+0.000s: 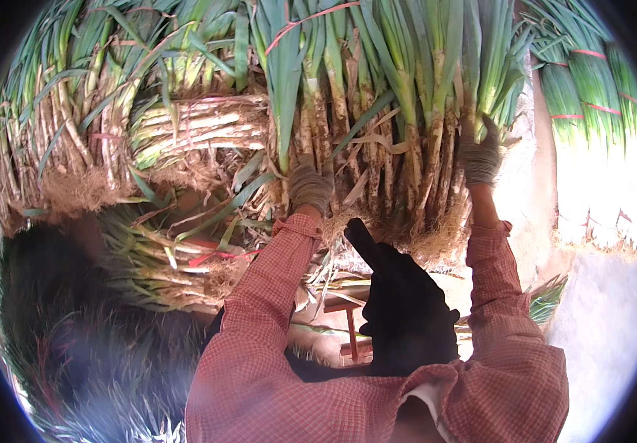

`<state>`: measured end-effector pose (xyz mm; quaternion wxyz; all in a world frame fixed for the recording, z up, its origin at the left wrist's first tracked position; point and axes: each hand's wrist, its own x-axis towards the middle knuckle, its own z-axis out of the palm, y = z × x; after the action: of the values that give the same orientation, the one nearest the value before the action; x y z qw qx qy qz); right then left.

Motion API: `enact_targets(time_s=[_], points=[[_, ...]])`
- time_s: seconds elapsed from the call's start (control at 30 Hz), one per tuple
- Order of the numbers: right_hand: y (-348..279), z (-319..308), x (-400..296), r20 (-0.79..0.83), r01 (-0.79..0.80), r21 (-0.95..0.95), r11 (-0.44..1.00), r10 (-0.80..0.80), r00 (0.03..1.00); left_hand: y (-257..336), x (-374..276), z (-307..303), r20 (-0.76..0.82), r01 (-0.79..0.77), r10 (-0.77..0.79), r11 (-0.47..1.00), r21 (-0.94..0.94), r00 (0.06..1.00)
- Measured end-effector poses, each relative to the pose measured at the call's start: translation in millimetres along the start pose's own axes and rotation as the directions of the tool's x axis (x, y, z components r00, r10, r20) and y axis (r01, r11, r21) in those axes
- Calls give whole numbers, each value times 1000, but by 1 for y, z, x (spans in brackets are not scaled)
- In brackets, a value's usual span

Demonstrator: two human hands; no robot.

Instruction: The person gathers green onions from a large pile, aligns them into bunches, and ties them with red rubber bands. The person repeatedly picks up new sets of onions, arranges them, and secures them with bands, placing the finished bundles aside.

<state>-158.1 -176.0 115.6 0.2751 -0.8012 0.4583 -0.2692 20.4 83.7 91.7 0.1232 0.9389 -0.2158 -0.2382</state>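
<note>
My left hand (310,185), in a grey knit glove, closes around soil-stained white stalks of long green onions (313,119) at the left side of a loose upright heap. At the heap's right edge my right hand (480,155), gloved alike, grips more onion stalks (439,138), its thumb pointing up. Some fingers of both hands are hidden among the stalks. Between the hands the onions stand side by side, green leaves away from me and fibrous roots (440,232) towards me. A loose pink tie (313,17) lies over the leaves.
Tied onion bundles (75,116) are stacked on the left, one bundle (202,124) lying crosswise. More banded bundles (590,105) stand at far right in bright light. Below are a lower bundle (185,266), a dark leafy mass (91,332) and a reddish frame (350,326).
</note>
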Motion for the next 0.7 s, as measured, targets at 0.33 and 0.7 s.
enact_targets(time_s=[0.33, 0.7], points=[[-20, 123, 24, 600, 223, -385, 896, 59, 798, -31, 28, 37, -156, 56, 0, 933, 354, 988], [-59, 124, -1, 712, 124, -470, 874, 293, 639, 40, 105, -84, -178, -265, 268, 963, 39, 947]])
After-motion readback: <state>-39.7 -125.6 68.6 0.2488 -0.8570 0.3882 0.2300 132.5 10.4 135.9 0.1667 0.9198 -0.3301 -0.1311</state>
